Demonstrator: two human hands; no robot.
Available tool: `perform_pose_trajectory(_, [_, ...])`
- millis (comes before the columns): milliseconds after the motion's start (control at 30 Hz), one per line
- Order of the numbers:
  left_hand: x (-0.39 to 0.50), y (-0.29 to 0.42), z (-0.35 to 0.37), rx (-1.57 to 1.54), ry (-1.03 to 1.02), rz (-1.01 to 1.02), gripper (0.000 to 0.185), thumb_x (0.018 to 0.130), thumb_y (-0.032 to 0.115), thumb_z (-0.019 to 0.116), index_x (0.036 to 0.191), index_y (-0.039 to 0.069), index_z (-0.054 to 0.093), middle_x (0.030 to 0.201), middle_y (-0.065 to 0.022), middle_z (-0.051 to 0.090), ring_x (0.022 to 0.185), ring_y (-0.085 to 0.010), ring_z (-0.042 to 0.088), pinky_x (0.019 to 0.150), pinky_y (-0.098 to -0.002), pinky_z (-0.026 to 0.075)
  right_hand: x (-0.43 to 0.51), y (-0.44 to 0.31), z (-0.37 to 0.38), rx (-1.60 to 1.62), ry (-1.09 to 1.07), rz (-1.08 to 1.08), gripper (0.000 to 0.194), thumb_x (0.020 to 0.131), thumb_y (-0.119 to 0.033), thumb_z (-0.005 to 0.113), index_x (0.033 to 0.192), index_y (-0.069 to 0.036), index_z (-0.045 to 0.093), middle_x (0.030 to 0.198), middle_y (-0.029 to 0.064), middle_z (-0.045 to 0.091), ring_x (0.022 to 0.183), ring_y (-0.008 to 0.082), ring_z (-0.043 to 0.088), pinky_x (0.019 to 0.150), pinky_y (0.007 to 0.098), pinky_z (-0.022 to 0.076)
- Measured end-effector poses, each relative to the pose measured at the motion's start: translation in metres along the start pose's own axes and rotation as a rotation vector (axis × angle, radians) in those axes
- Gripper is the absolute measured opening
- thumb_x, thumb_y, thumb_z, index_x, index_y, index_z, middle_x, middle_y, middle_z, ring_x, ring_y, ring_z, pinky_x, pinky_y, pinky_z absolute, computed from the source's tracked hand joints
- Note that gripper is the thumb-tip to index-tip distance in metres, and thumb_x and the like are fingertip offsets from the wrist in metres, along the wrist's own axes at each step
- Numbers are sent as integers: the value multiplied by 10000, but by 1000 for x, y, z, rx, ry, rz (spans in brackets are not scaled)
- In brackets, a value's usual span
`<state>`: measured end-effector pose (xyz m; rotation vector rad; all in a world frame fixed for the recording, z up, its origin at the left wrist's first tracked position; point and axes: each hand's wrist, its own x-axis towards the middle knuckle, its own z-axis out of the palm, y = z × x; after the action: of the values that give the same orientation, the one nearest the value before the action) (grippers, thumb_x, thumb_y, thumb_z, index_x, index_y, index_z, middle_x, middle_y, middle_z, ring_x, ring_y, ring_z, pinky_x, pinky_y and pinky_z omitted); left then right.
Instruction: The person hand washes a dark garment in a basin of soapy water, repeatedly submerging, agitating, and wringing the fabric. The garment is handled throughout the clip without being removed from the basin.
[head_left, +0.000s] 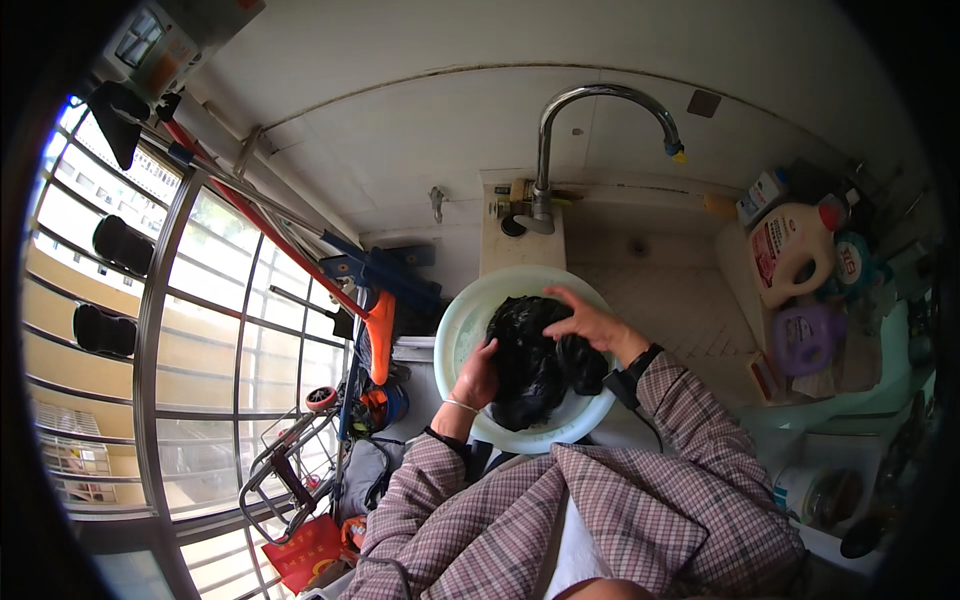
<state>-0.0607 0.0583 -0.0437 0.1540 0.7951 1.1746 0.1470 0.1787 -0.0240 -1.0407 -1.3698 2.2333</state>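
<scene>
A bunched, wet-looking black cloth fills the middle of a pale green plastic basin in front of me. My left hand lies against the cloth's left side; its fingertips are partly hidden by the fabric, so its grip is unclear. Over the right part of the cloth, my right hand has its thumb and fingers spread apart, with nothing held between them. A darker fold of black fabric hangs just below that hand. Some light-coloured water or basin floor shows near the front rim.
A chrome faucet arches behind the basin, beside a stone-like washboard sink. Detergent jugs, one cream and one purple, stand at the right. On the left are a barred window, an orange-handled pole and a folding trolley.
</scene>
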Motion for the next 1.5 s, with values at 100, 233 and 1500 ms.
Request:
perform_pose_trajectory(100, [11, -2, 6, -217, -143, -158, 458, 926, 392, 466, 1259, 78, 479, 1135, -119, 586, 1021, -281, 570, 954, -430, 415, -3, 5, 50, -243, -115, -31, 387, 815, -128, 665, 1178, -69, 547, 861, 56, 619, 736, 137, 588, 663, 267, 489])
perform_pose_trajectory(233, [27, 1, -9, -44, 206, -191, 305, 896, 299, 533, 1116, 88, 553, 1009, -97, 616, 890, -248, 600, 763, -379, 511, -27, 18, 103, -635, 195, -583, 268, 851, -270, 602, 973, -32, 600, 885, 182, 635, 798, 364, 614, 668, 414, 482])
perform_pose_trajectory(1500, [-4, -50, 52, 1378, 423, 682, 555, 741, 328, 722, 1046, -36, 434, 916, -242, 507, 812, -398, 532, 716, -434, 460, -50, -88, 73, -196, 287, -79, 367, 933, -371, 503, 974, -16, 586, 681, -22, 495, 496, 69, 444, 446, 235, 397])
